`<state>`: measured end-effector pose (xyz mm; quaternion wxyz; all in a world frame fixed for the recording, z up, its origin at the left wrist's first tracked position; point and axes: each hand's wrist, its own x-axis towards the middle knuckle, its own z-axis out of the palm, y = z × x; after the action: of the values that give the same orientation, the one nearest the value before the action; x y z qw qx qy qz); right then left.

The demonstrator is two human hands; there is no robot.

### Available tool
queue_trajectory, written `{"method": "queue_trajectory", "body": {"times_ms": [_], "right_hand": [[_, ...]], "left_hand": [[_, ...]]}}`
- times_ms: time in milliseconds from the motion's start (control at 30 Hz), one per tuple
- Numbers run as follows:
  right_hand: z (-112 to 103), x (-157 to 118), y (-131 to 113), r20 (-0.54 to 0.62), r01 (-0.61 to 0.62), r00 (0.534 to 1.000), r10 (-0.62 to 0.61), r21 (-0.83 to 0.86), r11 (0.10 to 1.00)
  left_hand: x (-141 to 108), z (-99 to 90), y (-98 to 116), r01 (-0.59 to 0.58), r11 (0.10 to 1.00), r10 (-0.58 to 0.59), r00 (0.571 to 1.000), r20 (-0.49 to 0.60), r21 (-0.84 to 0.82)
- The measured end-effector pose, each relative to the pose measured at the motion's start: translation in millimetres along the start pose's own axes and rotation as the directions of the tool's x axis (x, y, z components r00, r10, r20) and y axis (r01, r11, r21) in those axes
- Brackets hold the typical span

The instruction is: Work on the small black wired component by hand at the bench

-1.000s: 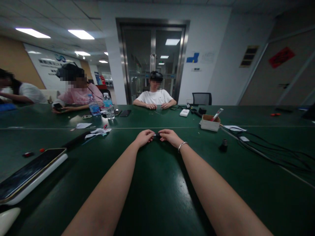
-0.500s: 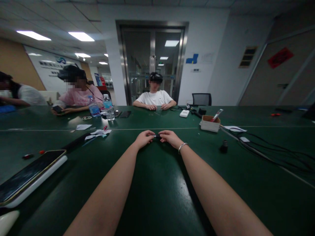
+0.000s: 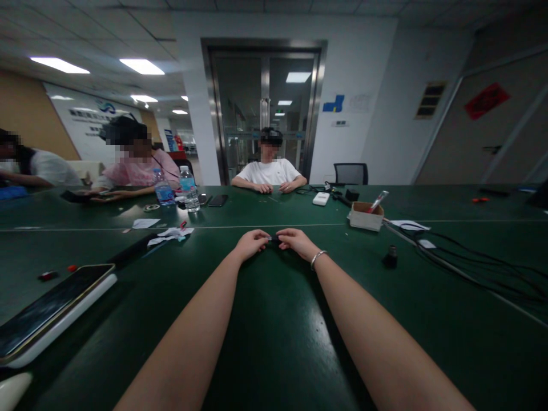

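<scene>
My left hand [image 3: 252, 245] and my right hand [image 3: 297, 243] meet just above the green table [image 3: 274, 319], fingertips pinched close together. Between them is a small dark object [image 3: 274, 240], too small to identify. My right fingers grip its right side. At my left fingertips a small pale or shiny bit shows, and whether it is part of the same object I cannot tell. A silver bracelet [image 3: 317, 260] circles my right wrist.
At left lie a phone on a white box [image 3: 64, 308] and paper scraps [image 3: 171, 235]. Water bottles [image 3: 189, 188] stand farther back. To the right are a small box [image 3: 366, 217], a dark bottle-like item [image 3: 390, 257] and black cables [image 3: 479, 268]. People [image 3: 269, 171] sit across the table.
The dark object between my fingertips looks slightly turned, while both hands stay nearly in place. At the left, the dark item in a co-worker's hand has moved left.
</scene>
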<state>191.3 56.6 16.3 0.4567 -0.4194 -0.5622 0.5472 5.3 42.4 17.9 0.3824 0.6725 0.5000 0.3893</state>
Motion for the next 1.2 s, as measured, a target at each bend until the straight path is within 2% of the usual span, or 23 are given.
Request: {"method": "queue_trajectory", "body": {"times_ms": [833, 1200], "right_hand": [[0.7, -2.9, -1.8, 0.004, 0.000, 1.000, 0.000, 0.007, 1.000], [-0.2, -1.3, -0.3, 0.005, 0.012, 1.000, -0.012, 0.007, 1.000]], "left_hand": [[0.3, 1.0, 2.2, 0.044, 0.999, -0.043, 0.999, 0.019, -0.025], [4.4, 0.2, -5.5, 0.002, 0.999, 0.000, 0.999, 0.038, -0.050]]}}
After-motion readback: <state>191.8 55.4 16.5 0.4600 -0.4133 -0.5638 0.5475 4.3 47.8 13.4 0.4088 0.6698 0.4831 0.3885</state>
